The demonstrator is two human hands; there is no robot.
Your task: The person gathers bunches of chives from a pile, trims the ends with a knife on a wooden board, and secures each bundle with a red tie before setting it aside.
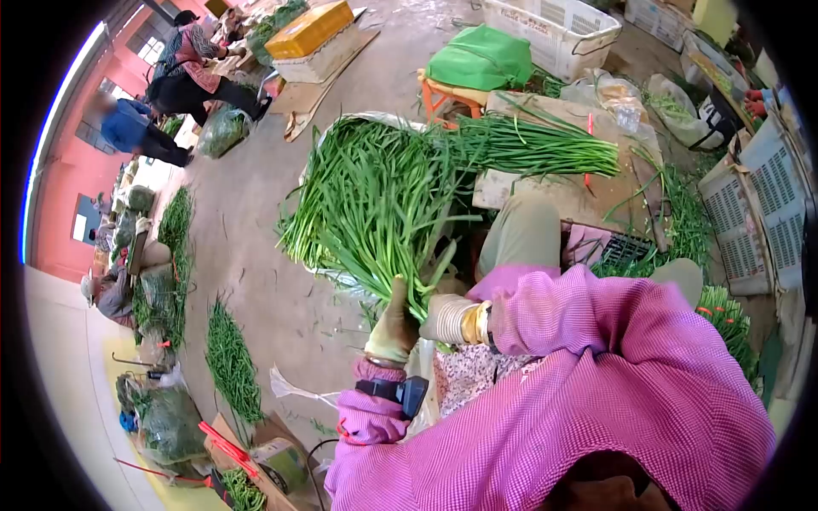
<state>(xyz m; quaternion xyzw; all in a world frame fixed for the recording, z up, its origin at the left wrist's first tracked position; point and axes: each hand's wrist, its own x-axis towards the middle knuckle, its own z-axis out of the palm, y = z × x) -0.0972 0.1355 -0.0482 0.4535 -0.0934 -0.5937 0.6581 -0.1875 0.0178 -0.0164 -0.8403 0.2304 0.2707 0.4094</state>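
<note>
A bunch of long green leafy stalks (400,247) fans out upward from both hands, over a large pile of the same greens (349,170) on a pale sheet. Gloved in a yellowish glove, my left hand (394,328) is wrapped round the base of the bunch. Close beside it on the right, my right hand (447,318), in a pale glove with bands round it, is closed at the stalk ends; its fingertips are partly hidden. A neat bundle of green stalks (554,146) lies on a board (613,200) to the right.
An orange stool (436,92) with a green cloth bundle (481,58) stands ahead. Behind it is a white crate (554,34). Grey crates (767,187) stand at the right. Greens (232,358) lie on the floor at left. Several people are at the upper left.
</note>
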